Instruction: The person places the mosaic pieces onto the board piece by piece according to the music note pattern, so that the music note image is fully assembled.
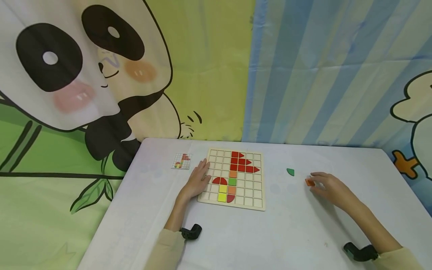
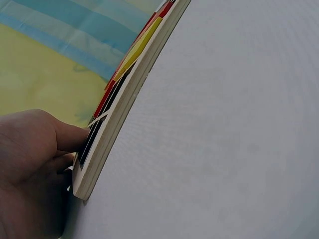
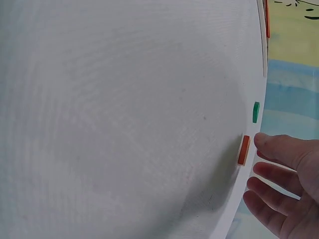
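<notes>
A square wooden grid board (image 1: 249, 187) lies on the table, with red, orange, green and yellow pieces set in its cells. My left hand (image 1: 197, 181) rests along the board's left edge, fingers stretched out and thumb over the rim; the left wrist view shows that thumb (image 2: 72, 137) at the board's edge. At the right, my right hand (image 1: 332, 187) hovers beside a small orange block (image 1: 309, 182), thumb and fingers parted. In the right wrist view the orange block (image 3: 243, 151) lies on the table, slightly apart from the thumb (image 3: 274, 145).
A green quarter-round piece (image 1: 290, 172) lies between the board and the right hand. A small pattern card (image 1: 181, 161) sits left of the board. Behind the white table (image 1: 270, 240) hangs a printed curtain (image 1: 209, 75) with a panda and stripes.
</notes>
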`<state>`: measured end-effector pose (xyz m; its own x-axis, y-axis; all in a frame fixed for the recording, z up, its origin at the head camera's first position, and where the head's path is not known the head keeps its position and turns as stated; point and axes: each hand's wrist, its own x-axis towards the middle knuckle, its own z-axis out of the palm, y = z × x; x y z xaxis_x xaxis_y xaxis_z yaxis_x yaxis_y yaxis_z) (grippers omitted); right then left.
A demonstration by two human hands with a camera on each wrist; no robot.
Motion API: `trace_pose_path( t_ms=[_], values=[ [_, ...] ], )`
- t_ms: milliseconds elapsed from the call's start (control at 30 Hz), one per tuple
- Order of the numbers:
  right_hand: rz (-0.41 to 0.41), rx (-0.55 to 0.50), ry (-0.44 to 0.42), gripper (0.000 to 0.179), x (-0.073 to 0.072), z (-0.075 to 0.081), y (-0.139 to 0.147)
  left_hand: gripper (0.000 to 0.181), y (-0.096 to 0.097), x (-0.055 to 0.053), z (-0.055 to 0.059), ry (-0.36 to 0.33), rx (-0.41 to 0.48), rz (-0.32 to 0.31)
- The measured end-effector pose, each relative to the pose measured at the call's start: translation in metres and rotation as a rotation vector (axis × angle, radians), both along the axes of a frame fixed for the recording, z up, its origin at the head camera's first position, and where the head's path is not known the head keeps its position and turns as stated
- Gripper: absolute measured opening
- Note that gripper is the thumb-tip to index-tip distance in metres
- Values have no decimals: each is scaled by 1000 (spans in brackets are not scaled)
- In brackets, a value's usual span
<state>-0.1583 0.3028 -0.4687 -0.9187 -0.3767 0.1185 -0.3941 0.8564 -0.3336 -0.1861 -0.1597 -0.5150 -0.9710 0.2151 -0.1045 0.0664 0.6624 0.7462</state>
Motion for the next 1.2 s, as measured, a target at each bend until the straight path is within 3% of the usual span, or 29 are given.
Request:
trace_pose_path(
  t_ms=[133, 367, 467, 667, 833, 1000, 1200],
  values=[
    [4, 4, -11, 39, 0, 0, 0, 59, 0, 0, 0, -1, 2, 0],
    [23, -22, -58, 18, -6, -2, 1, 58, -1, 0, 2, -9, -10, -1],
    [28, -17, -73, 16, -11, 0, 1, 58, -2, 0, 4, -5, -1, 5],
    [70, 57, -1, 10, -17, -3, 0, 59, -2, -1, 4, -9, 1, 3],
    [45, 96, 36, 10, -23, -4, -7, 59, -3, 0, 3, -7, -2, 5],
    [64, -24, -12, 14, -26, 9, -42, 58, -4, 0, 2, -13, 2, 10],
    [253, -98, -55, 14, -11, 24, -125, 58, -1, 1, 1, -11, 15, 5]
  ],
)
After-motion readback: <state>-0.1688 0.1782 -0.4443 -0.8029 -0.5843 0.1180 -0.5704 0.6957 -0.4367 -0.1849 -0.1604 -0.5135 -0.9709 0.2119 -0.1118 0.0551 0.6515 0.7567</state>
